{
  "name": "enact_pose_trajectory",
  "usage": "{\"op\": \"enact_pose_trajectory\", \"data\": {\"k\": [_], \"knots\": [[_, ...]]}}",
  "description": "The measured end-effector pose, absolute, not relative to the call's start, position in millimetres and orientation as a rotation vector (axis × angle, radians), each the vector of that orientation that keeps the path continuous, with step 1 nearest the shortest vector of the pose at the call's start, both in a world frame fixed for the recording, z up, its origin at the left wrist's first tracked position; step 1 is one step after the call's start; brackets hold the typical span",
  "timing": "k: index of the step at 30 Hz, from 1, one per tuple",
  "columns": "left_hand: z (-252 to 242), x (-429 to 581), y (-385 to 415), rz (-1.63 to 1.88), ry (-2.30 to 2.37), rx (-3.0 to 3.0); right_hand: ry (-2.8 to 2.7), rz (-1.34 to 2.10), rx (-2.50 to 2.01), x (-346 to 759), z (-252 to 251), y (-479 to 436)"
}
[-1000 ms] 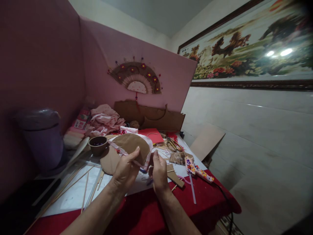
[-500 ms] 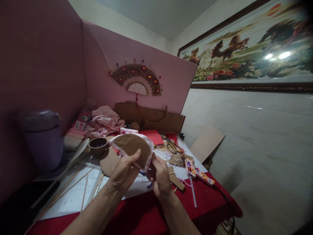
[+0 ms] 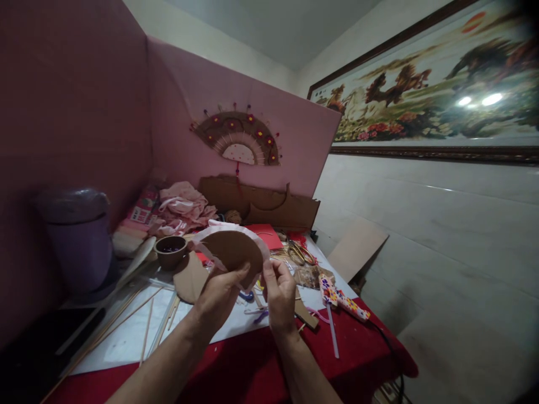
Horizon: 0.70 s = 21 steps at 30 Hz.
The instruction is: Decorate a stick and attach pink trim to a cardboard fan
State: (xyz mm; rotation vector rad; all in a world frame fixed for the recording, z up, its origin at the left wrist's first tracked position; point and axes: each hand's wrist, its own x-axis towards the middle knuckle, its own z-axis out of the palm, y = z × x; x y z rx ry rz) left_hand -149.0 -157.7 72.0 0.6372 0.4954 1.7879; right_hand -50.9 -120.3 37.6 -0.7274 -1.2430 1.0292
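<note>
A brown cardboard half-disc (image 3: 231, 249) is held up above the table, its curved edge bordered by pale pink fabric (image 3: 259, 241). My left hand (image 3: 223, 289) grips it from below, the thumb lying on the cardboard face and the fingers hidden behind. At the right end of the curve, my right hand (image 3: 280, 286) pinches the fabric edge between thumb and fingers. Under and left of the piece lies another rounded piece of cardboard (image 3: 190, 280).
Left stand a brown bowl (image 3: 170, 258) and a purple bin (image 3: 80, 241). Thin wooden sticks (image 3: 122, 314) lie at front left. Gold-handled scissors (image 3: 300, 252) and a flower-patterned glue gun (image 3: 341, 300) with a cord lie right. A decorated fan (image 3: 240, 137) hangs on the pink panel behind.
My right hand has moved slightly up along the fabric edge, its fingers now nearer the curve's right side. The half-disc has tilted a little, and the fabric border shows wider along the top.
</note>
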Motion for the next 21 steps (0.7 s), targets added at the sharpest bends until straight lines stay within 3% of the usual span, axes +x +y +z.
{"op": "enact_pose_trajectory", "data": {"k": [12, 21], "knots": [[69, -155, -157, 1.677, 0.539, 0.635, -1.314, 0.883, -0.661, -49, 42, -131], [63, -158, -155, 1.603, 0.605, 1.074, -1.335, 0.714, -0.707, -37, 61, -127]]}}
